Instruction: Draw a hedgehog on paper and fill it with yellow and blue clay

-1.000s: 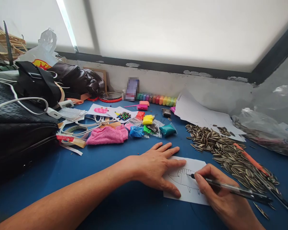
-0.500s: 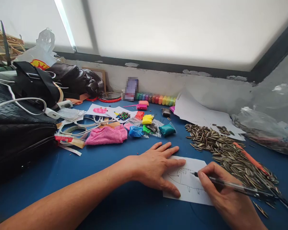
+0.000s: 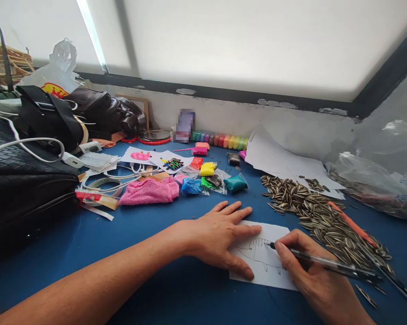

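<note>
A small sheet of white paper (image 3: pixel 244 274) lies on the blue table, bearing a line drawing of an animal (image 3: pixel 257 255) with a pointed snout, short legs and small marks on its back. Across the sheet's left side, my left hand (image 3: pixel 220 234) rests flat with fingers spread, its thumb and forefinger on the paper. A clear-barrelled black pen (image 3: pixel 320 261) is gripped in my right hand (image 3: pixel 312 275), its tip touching or just over the marks on the animal's back. My right palm covers the paper's right end.
Striped sunflower seeds (image 3: pixel 305 210) are heaped right of the paper, with an orange-handled tool (image 3: pixel 352 223) on them. Beyond lie bagged clay packets (image 3: pixel 235 183), a pink cloth (image 3: pixel 149 190) and white sheets (image 3: pixel 281 155). A black bag (image 3: pixel 27 194) stands at left.
The pen tip has shifted slightly left along the animal's back, and my right hand has moved with it. My left hand stays in place on the paper.
</note>
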A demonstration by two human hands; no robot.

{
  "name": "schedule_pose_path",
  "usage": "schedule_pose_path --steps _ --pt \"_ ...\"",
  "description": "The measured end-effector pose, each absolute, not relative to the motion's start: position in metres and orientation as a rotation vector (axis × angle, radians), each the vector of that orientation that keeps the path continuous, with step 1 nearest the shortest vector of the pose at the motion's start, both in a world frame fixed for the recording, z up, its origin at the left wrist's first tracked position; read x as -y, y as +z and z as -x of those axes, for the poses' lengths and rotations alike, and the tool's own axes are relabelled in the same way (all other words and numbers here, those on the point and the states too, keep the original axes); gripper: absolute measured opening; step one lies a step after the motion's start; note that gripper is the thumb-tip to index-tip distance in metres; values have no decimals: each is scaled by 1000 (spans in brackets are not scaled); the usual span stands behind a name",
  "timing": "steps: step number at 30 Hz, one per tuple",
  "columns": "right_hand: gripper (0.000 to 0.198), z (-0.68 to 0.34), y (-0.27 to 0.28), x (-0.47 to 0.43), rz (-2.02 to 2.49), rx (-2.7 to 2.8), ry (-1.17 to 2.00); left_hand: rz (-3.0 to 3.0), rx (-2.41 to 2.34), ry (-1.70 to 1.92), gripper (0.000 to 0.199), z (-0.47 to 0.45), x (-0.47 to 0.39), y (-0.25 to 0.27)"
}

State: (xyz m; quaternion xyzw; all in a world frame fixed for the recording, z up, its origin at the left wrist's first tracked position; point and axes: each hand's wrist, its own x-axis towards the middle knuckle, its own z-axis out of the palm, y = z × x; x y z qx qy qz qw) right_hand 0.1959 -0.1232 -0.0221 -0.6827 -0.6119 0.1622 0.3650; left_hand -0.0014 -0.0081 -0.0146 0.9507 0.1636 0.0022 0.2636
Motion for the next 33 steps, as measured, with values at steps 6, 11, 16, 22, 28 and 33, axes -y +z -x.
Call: schedule_pose_path --steps 6,11,16,22,28,33 --pt "27 -195 -21 123 1755 1569 408 -2567 -442 16 88 1 8 -15" --pt "27 -194 -20 123 1754 1556 410 -2568 -443 15 88 1 8 -14" --pt "28 -193 -20 123 1749 1538 441 -2565 -450 17 88 1 9 -14" --pt "28 -195 -21 123 1746 1568 408 -2566 -448 14 89 1 8 -14" --pt "32 -201 -24 122 1739 1570 391 -2567 -446 18 89 2 9 -13" --pt "35 -207 -22 121 1800 1425 437 -2557 -435 15 88 2 8 -13"
